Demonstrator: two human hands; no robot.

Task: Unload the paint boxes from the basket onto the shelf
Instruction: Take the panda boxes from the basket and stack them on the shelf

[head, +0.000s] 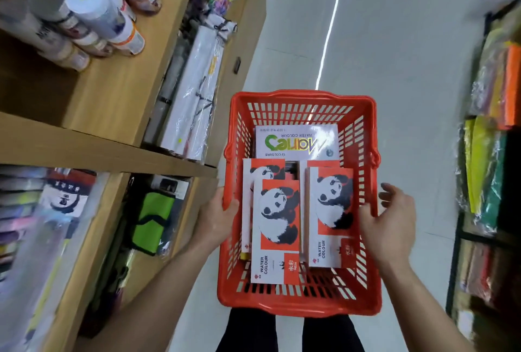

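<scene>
Since the red basket (296, 305) hangs close in front of us at bottom centre of the frame, we start with what carries it. Our left hand (217, 216) grips the left rim, thumb over the edge and the other fingers hidden behind the wall. Our right hand (390, 219) sits at the right rim with its fingers apart and loosely bent, holding nothing. Its tips are just beside the right panda box (331, 210), and we cannot tell whether they touch it. All the paint boxes are in the basket and none is on the shelf. Nearest lies the front panda box (277, 230), flat and overlapping the rear panda box (260, 172) beneath it, so we judge it the one to lift first. These three lie with their long axes running from the bottom of the frame toward the top, WATER COLOUR ends toward us and panda heads away. They look like stiff, flat card cartons, fairly light, with a glossy print that may slip. We would pinch one across its long edges, thumb on the face and fingers under, not by a corner. Farther in, against the far wall, the white Maries water-colour box (296, 141) lies crosswise, long axis left to right, its lettering upside down to us. Beyond, at the left of the frame, runs the wooden shelf (112, 92), with bare board below the spray cans (93, 13) at upper left.
</scene>
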